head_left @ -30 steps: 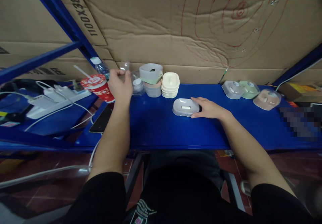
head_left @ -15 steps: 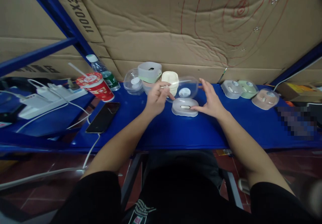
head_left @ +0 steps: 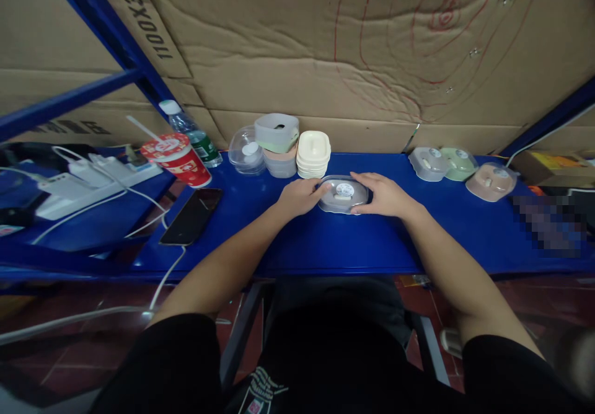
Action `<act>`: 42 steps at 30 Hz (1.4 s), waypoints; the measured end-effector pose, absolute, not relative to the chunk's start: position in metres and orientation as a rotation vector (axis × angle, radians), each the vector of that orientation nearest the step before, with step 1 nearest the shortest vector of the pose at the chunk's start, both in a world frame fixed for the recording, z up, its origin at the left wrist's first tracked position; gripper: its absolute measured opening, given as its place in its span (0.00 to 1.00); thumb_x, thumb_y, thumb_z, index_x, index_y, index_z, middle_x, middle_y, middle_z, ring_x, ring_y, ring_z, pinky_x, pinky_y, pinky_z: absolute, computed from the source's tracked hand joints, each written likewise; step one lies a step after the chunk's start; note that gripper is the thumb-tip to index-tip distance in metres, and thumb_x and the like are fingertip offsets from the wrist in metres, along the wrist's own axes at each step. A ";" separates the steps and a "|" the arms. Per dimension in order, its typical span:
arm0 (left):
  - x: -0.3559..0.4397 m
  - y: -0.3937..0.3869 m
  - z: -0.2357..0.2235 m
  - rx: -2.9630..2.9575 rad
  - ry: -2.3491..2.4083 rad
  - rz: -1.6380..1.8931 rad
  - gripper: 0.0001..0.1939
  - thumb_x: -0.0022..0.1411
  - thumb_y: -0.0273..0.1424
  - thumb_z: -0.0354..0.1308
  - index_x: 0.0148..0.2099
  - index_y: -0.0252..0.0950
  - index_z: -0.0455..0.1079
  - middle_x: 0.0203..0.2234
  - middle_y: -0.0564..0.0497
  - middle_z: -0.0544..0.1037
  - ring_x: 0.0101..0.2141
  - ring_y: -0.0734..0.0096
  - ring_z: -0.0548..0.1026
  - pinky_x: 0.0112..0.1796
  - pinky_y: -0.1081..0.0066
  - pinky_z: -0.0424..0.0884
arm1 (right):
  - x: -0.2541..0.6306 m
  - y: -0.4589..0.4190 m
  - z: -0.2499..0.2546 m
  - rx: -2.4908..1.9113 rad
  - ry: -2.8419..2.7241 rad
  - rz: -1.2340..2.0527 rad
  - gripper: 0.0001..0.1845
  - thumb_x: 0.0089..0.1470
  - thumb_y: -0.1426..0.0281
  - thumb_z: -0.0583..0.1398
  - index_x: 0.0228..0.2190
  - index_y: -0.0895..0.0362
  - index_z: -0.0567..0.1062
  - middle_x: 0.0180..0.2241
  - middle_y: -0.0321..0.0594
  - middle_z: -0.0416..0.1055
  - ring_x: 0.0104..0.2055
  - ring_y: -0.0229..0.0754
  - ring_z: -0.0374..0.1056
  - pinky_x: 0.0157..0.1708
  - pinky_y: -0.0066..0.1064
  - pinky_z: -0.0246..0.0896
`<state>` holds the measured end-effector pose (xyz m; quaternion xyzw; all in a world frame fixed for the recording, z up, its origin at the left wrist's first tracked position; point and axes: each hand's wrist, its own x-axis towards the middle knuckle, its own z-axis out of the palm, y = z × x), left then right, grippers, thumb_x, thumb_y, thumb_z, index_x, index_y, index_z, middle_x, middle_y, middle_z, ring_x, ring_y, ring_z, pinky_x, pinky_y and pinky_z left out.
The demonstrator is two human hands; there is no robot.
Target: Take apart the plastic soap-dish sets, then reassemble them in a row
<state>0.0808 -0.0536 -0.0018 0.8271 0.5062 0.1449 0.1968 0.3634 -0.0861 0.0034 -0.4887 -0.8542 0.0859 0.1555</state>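
A pale grey plastic box [head_left: 334, 210] sits on the blue table in front of me, with a small white piece showing in its middle. Over it lies a clear plastic lid [head_left: 356, 198] bearing a round white label. My left hand [head_left: 301, 197] grips the lid's left edge, its thumb on top. From the other side, the fingers of my right hand [head_left: 385, 194] curve around the right edge, thumb at the near side. Whether the lid's rim is fully seated on the box I cannot tell.
Behind my left hand stand a stack of cream trays [head_left: 314, 149], stacked grey, green and pinkish boxes [head_left: 277, 134] and clear lids [head_left: 245, 154]. Several lidded boxes [head_left: 427, 165] stand at right. A red cup [head_left: 179, 161], bottle [head_left: 204, 144] and phone [head_left: 193, 217] are at left.
The clear lid, raised and tilted behind the grey box before, has come down flat over it. My left hand has moved lower, and both hands now hold the lid's sides.
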 end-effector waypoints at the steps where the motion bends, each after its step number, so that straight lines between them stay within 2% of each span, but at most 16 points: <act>1: 0.082 -0.054 -0.002 2.317 1.419 0.377 0.31 0.76 0.55 0.42 0.50 0.42 0.80 0.39 0.46 0.85 0.44 0.53 0.82 0.41 0.62 0.70 | 0.364 -0.085 0.002 -1.411 -2.454 0.276 0.63 0.49 0.35 0.68 0.73 0.58 0.63 0.69 0.57 0.68 0.70 0.69 0.65 0.70 0.60 0.60; 6: 0.083 -0.051 -0.005 2.292 1.365 0.397 0.32 0.76 0.56 0.41 0.52 0.41 0.80 0.42 0.46 0.86 0.45 0.53 0.82 0.43 0.61 0.70 | 0.369 -0.080 -0.002 -1.392 -2.439 0.363 0.62 0.51 0.35 0.67 0.73 0.60 0.63 0.73 0.58 0.61 0.73 0.68 0.60 0.73 0.60 0.56; 10: 0.081 -0.051 -0.005 2.252 1.370 0.459 0.30 0.76 0.54 0.44 0.58 0.41 0.79 0.39 0.47 0.86 0.43 0.55 0.82 0.43 0.61 0.71 | 0.374 -0.078 -0.004 -1.419 -2.425 0.408 0.61 0.51 0.36 0.68 0.73 0.58 0.63 0.72 0.58 0.63 0.73 0.70 0.61 0.72 0.63 0.56; 14: 0.081 -0.052 -0.005 2.294 1.420 0.407 0.30 0.74 0.55 0.47 0.59 0.40 0.78 0.39 0.45 0.85 0.45 0.51 0.82 0.44 0.59 0.71 | 0.373 -0.078 -0.004 -1.397 -2.422 0.438 0.62 0.51 0.38 0.69 0.75 0.56 0.60 0.74 0.57 0.60 0.74 0.70 0.58 0.73 0.64 0.54; 16: 0.081 -0.052 -0.006 2.321 1.411 0.383 0.30 0.75 0.55 0.45 0.57 0.41 0.78 0.41 0.44 0.85 0.47 0.50 0.82 0.46 0.58 0.72 | 0.370 -0.079 -0.003 -1.302 -2.432 0.445 0.57 0.54 0.40 0.68 0.75 0.52 0.59 0.75 0.52 0.57 0.76 0.68 0.56 0.73 0.63 0.53; 18: 0.081 -0.052 -0.007 2.333 1.405 0.369 0.32 0.76 0.56 0.42 0.57 0.41 0.79 0.44 0.44 0.86 0.49 0.50 0.81 0.48 0.58 0.72 | 0.370 -0.079 -0.001 -1.200 -2.450 0.451 0.49 0.58 0.44 0.67 0.73 0.47 0.63 0.75 0.47 0.58 0.76 0.65 0.56 0.73 0.62 0.54; 20: 0.081 -0.051 -0.008 2.325 1.430 0.361 0.33 0.76 0.57 0.41 0.59 0.41 0.78 0.48 0.43 0.85 0.52 0.48 0.81 0.50 0.57 0.72 | 0.373 -0.077 0.000 -1.183 -2.457 0.442 0.43 0.58 0.45 0.67 0.70 0.45 0.69 0.73 0.46 0.62 0.74 0.64 0.59 0.71 0.61 0.57; 22: 0.081 -0.051 -0.008 2.306 1.465 0.352 0.35 0.75 0.58 0.43 0.62 0.41 0.76 0.48 0.43 0.85 0.53 0.47 0.80 0.51 0.56 0.72 | 0.382 -0.075 0.002 -1.286 -2.438 0.386 0.41 0.58 0.45 0.66 0.68 0.48 0.71 0.72 0.48 0.64 0.73 0.64 0.62 0.70 0.60 0.59; 25: 0.080 -0.051 -0.007 2.305 1.471 0.331 0.38 0.73 0.60 0.45 0.66 0.38 0.74 0.45 0.43 0.86 0.52 0.47 0.81 0.50 0.56 0.72 | 0.400 -0.071 0.003 -1.623 -2.328 0.154 0.42 0.59 0.43 0.64 0.67 0.52 0.72 0.71 0.54 0.65 0.71 0.69 0.62 0.71 0.70 0.51; 27: 0.079 -0.051 -0.006 2.313 1.451 0.322 0.38 0.73 0.60 0.45 0.66 0.37 0.74 0.43 0.43 0.86 0.51 0.48 0.81 0.49 0.57 0.73 | 0.411 -0.069 0.003 -1.851 -2.190 -0.033 0.45 0.59 0.41 0.63 0.67 0.55 0.72 0.71 0.60 0.63 0.73 0.76 0.58 0.70 0.79 0.39; 29: 0.078 -0.051 -0.006 2.314 1.441 0.323 0.37 0.73 0.59 0.47 0.67 0.37 0.73 0.41 0.44 0.86 0.49 0.49 0.82 0.48 0.59 0.73 | 0.418 -0.066 0.001 -1.975 -2.079 -0.143 0.48 0.60 0.40 0.61 0.68 0.59 0.69 0.72 0.63 0.61 0.74 0.81 0.52 0.69 0.84 0.32; 32: 0.078 -0.051 -0.006 2.324 1.431 0.335 0.35 0.72 0.58 0.51 0.67 0.39 0.72 0.40 0.46 0.86 0.47 0.52 0.83 0.46 0.61 0.73 | 0.420 -0.063 -0.003 -1.983 -2.069 -0.166 0.48 0.62 0.42 0.59 0.70 0.61 0.66 0.74 0.63 0.58 0.75 0.80 0.48 0.69 0.83 0.29; 36: 0.077 -0.050 -0.006 2.319 1.446 0.429 0.34 0.72 0.55 0.55 0.69 0.39 0.69 0.39 0.47 0.85 0.45 0.52 0.82 0.44 0.61 0.73 | 0.415 -0.059 -0.011 -1.909 -2.152 -0.135 0.49 0.61 0.40 0.59 0.70 0.58 0.66 0.74 0.61 0.58 0.76 0.79 0.46 0.70 0.81 0.28; 42: 0.075 -0.045 -0.006 2.287 1.474 0.719 0.40 0.71 0.45 0.60 0.79 0.39 0.54 0.42 0.49 0.85 0.43 0.58 0.81 0.44 0.63 0.73 | 0.415 -0.053 -0.018 -1.958 -2.106 -0.106 0.49 0.60 0.40 0.59 0.70 0.59 0.66 0.75 0.60 0.55 0.77 0.79 0.45 0.70 0.82 0.26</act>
